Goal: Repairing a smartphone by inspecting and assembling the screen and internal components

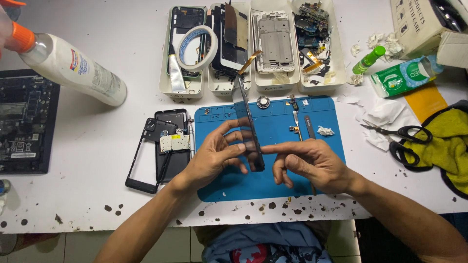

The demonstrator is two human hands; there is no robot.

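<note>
Above the blue work mat [278, 122] I hold a thin dark phone screen panel [245, 109] edge-on, its orange flex cable at the top. My left hand [212, 156] grips its lower part from the left. My right hand [307, 163] touches its lower edge with the index finger stretched out. A black phone frame with a small circuit board [163, 143] lies left of the mat.
Four white trays [253, 83] with phone parts and a tape roll [196, 47] stand behind the mat. A white bottle [73, 68] lies at the left, a laptop board [24, 122] beside it. Black scissors [402, 139], tissue, a yellow cloth [448, 141] and a green pack are at the right.
</note>
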